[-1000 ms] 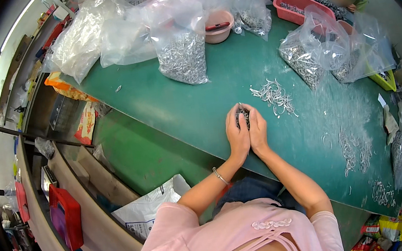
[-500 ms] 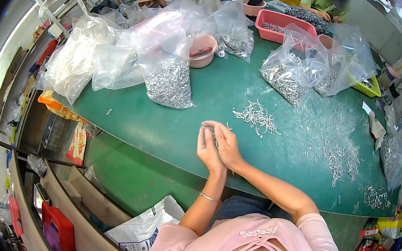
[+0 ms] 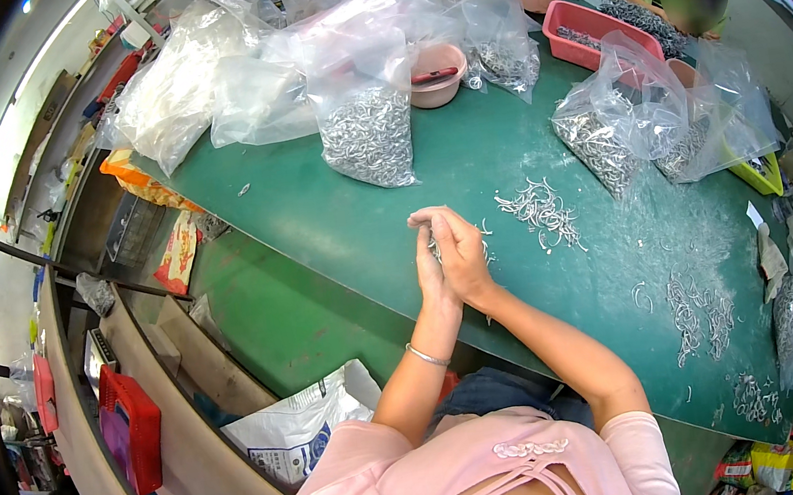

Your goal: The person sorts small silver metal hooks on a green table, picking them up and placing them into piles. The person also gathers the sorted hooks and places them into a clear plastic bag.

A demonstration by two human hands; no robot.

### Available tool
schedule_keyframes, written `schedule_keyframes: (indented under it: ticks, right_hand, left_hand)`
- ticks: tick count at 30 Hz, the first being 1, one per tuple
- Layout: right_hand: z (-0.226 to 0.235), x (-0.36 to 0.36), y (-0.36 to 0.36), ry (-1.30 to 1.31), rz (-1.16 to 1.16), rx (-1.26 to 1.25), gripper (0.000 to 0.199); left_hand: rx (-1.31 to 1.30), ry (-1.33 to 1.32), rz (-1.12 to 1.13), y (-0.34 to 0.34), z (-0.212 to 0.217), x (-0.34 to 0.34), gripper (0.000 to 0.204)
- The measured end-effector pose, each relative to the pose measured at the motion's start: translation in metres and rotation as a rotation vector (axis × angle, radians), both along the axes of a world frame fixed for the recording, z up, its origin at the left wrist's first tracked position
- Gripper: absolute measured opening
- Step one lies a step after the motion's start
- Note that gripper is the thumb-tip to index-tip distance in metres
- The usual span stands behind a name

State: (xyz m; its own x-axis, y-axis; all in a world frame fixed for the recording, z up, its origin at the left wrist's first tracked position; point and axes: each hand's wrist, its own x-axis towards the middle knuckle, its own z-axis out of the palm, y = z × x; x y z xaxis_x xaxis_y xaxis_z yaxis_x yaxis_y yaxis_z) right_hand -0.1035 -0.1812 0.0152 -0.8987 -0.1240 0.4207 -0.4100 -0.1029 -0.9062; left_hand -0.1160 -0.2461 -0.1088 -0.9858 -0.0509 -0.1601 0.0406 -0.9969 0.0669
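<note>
At table near edge, left hand (image 3: 431, 265) and right hand (image 3: 462, 251) pressed together, fingers curled closed around small metal hooks (image 3: 487, 254), mostly hidden. Loose hook pile (image 3: 542, 210) at 2 o'clock on green table (image 3: 364, 222). Farther, clear bag of hooks (image 3: 369, 132) at 11 o'clock.

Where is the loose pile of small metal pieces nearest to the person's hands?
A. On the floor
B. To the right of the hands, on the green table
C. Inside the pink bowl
B: the loose pile of small metal pieces lies on the green table, just right of the pressed-together left hand and right hand.
</note>
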Motion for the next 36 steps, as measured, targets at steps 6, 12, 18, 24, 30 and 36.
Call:
schedule_keyframes:
  ticks: [6, 12, 18, 24, 30, 36]
  right_hand:
    - [0.021, -0.002, -0.001, 0.218, -0.011, 0.154, 0.023]
    - [0.033, -0.001, 0.011, 0.296, -0.144, 0.059, 0.027]
    - [0.010, 0.004, 0.048, -0.125, -0.391, -0.291, 0.031]
    - [-0.015, 0.019, 0.048, -0.450, -0.219, -0.610, 0.041]
    - [-0.006, 0.025, 0.068, -0.493, -0.197, -0.746, 0.042]
    - [0.008, 0.038, 0.102, -0.308, -0.292, -0.498, 0.042]
  left_hand:
    - [-0.016, 0.261, -0.118, -0.007, 0.014, -0.002, 0.022]
    - [0.968, 0.289, -0.278, 0.028, 0.109, 0.009, 0.020]
    - [0.299, -0.238, -0.157, 0.005, 0.067, -0.009, 0.029]
    - [0.192, -0.184, -0.232, 0.041, 0.085, 0.000, 0.021]
    - [0.196, -0.143, -0.279, 0.070, 0.102, 0.012, 0.016]
    - [-0.252, -0.153, -0.188, 0.114, 0.125, 0.032, 0.022]
